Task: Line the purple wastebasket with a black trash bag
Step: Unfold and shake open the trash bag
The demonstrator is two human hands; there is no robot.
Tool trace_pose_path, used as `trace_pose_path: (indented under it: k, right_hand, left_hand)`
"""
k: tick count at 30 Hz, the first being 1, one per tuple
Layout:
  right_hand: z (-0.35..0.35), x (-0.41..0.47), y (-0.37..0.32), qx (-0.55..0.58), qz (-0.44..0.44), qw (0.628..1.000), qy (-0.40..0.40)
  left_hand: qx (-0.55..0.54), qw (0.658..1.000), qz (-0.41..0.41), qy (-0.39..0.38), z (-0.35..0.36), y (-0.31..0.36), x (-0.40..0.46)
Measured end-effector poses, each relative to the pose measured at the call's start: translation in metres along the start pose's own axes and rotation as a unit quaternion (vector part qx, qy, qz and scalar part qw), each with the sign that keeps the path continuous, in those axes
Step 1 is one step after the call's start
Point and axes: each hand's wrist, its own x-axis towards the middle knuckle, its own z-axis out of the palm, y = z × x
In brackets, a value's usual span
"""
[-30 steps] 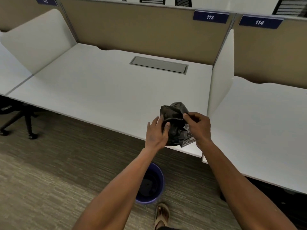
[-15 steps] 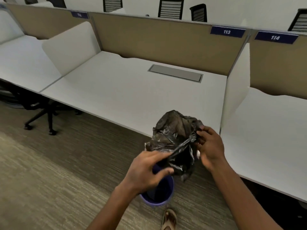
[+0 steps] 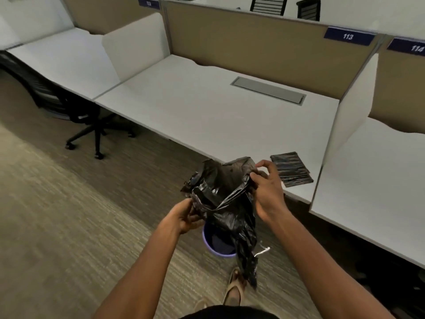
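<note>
A crinkled black trash bag [image 3: 226, 199] hangs partly unfolded between my hands, its lower end trailing down past my foot. My left hand [image 3: 185, 215] grips the bag's left edge. My right hand [image 3: 268, 189] pinches its upper right edge. The purple wastebasket [image 3: 215, 246] stands on the carpet directly below the bag, and only its left rim and part of the dark inside show.
A folded stack of black bags [image 3: 291, 169] lies on the white desk [image 3: 207, 111] near its front edge. A black office chair [image 3: 69, 104] stands at the left. My sandalled foot [image 3: 234, 288] is just this side of the basket. Carpet stretches to the left.
The bag has opened out from a crumpled ball and hangs lower over the basket. My hands have moved apart and toward me. The view has swung, revealing the folded bags on the desk.
</note>
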Motion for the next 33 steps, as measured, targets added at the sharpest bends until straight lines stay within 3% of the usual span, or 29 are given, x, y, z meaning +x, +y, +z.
trace_pose_path:
  k: [3, 6, 10, 12, 14, 17, 19, 20, 22, 24, 27, 30, 33]
  right_hand:
    - [-0.006, -0.006, 0.002, -0.123, -0.038, 0.992, 0.007]
    - [-0.017, -0.006, 0.000, -0.192, -0.023, 0.981, 0.033]
    - [-0.025, 0.003, -0.016, -0.214, -0.013, 0.974, 0.074]
    - [-0.025, 0.007, -0.029, -0.236, -0.068, 0.964, 0.101]
    - [-0.022, 0.002, -0.043, -0.281, -0.194, 0.932, 0.123]
    - [-0.025, -0.015, -0.036, -0.370, -0.414, 0.822, 0.125]
    - [-0.036, -0.025, 0.000, -0.455, -0.420, 0.780, 0.095]
    - [-0.044, -0.029, 0.020, -0.523, -0.355, 0.773, 0.057]
    - [-0.060, -0.034, 0.061, -0.624, -0.136, 0.769, -0.023]
    - [-0.073, -0.036, 0.084, -0.583, -0.019, 0.812, -0.018]
    - [-0.074, -0.034, 0.089, -0.509, -0.042, 0.857, 0.071]
    - [-0.070, -0.028, 0.088, -0.508, -0.089, 0.853, 0.083]
    - [-0.076, -0.014, 0.088, -0.527, -0.003, 0.848, 0.054]
  left_hand:
    - [-0.002, 0.996, 0.089, 0.012, -0.002, 0.001, -0.003]
    - [0.038, 0.978, 0.206, 0.016, -0.006, 0.013, -0.019]
    - [0.147, 0.934, 0.325, -0.033, -0.006, 0.041, -0.047]
    - [0.197, 0.908, 0.365, -0.066, -0.003, 0.057, -0.065]
    - [0.207, 0.887, 0.401, -0.093, -0.004, 0.070, -0.077]
    - [0.159, 0.880, 0.430, -0.122, -0.016, 0.065, -0.079]
    - [0.192, 0.876, 0.441, -0.037, -0.021, 0.038, -0.069]
    - [0.219, 0.874, 0.432, 0.036, -0.023, 0.020, -0.059]
    - [0.261, 0.881, 0.359, 0.163, -0.027, -0.016, -0.037]
    - [0.215, 0.929, 0.232, 0.192, -0.034, -0.042, -0.021]
    - [0.038, 0.987, 0.099, 0.122, -0.044, -0.046, -0.014]
    - [-0.054, 0.992, 0.065, 0.094, -0.055, -0.039, -0.010]
    - [-0.124, 0.987, 0.051, 0.084, -0.063, -0.033, -0.005]
